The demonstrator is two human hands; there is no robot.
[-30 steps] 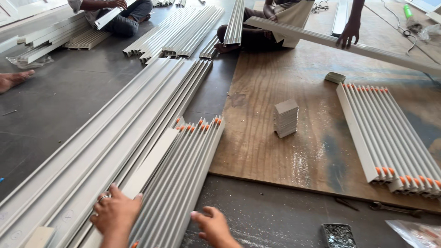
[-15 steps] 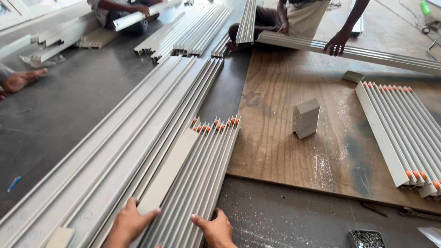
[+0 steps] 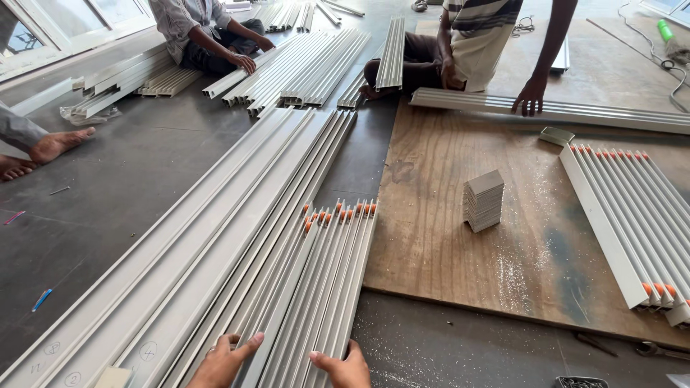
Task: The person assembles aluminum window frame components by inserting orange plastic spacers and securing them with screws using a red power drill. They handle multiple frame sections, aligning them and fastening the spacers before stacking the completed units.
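Resting spread on grey rails (image 3: 316,287), both hands (image 3: 226,359) are cut off at the frame edge.

Packages, signs, screens: none visible
Labels: small beige tag (image 3: 113,376) on wide grey profile (image 3: 108,316), bottom left, beside hand-drawn circled marks (image 3: 148,350)

both hands (image 3: 287,363) cropped at bottom edge, co-workers' heads out of view
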